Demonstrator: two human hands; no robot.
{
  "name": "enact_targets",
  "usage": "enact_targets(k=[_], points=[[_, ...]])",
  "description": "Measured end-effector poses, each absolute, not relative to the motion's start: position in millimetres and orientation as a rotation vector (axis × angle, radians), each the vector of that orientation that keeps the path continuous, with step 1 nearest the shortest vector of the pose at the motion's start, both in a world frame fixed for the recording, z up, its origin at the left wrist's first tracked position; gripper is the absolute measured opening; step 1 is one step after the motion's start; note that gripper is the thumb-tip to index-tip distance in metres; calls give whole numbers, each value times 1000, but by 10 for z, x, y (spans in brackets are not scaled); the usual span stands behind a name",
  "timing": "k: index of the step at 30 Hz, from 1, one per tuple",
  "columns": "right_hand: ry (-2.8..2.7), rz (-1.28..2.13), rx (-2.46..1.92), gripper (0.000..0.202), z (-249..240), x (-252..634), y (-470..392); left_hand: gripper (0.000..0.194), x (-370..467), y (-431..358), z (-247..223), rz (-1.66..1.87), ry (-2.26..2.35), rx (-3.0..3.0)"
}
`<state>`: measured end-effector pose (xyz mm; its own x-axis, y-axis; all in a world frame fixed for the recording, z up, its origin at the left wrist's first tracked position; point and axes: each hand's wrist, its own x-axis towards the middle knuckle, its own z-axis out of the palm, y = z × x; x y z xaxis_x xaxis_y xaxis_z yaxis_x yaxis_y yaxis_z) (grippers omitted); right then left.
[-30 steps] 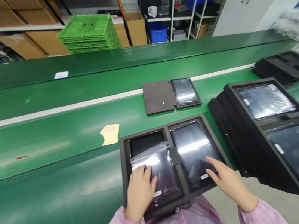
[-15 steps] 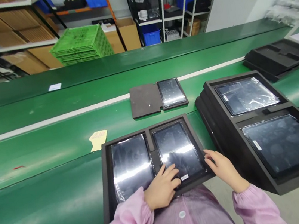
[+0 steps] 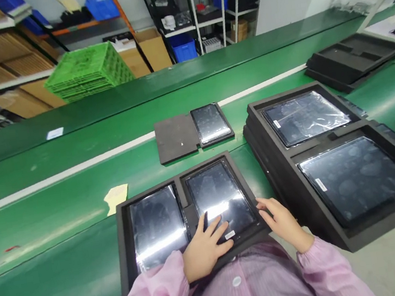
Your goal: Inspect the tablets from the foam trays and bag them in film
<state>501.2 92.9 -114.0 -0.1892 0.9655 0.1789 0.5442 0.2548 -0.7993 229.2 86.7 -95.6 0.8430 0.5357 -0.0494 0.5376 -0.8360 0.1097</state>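
Note:
A black foam tray with two compartments lies in front of me, close against my body. In its left compartment is a dark glossy screen panel; a second screen panel with a small white label sits in the right one. My left hand is open, fingers spread over the lower left corner of the right panel. At the tray's right edge is my right hand, thumb and forefinger apart, fingertips at the rim. Whether it presses on the foam, I cannot tell.
To the right stands a stack of foam trays, its top one holding two more screen panels. A foam piece with a smaller screen lies ahead on the green conveyor. More foam trays are at far right. A yellow paper note lies left.
My view has swung slightly to the right, so the scene sits further left. The fingers of my left hand have spread wider on the panel. My right hand stays at the tray's edge.

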Motion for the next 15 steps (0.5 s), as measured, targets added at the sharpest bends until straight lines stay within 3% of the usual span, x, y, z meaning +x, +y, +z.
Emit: enact_targets(k=[5, 11, 15], points=[[-1791, 802, -1354, 31, -1161, 5010, 911, 10, 2267, 894, -1046, 54, 899, 2974], [-1775, 800, -1337, 30, -1162, 5007, 928, 14, 2335, 880, -1097, 13, 958, 3045], [-1775, 805, -1329, 30, -1155, 5011, 942, 21, 2315, 884, -1111, 380, 1141, 2739]])
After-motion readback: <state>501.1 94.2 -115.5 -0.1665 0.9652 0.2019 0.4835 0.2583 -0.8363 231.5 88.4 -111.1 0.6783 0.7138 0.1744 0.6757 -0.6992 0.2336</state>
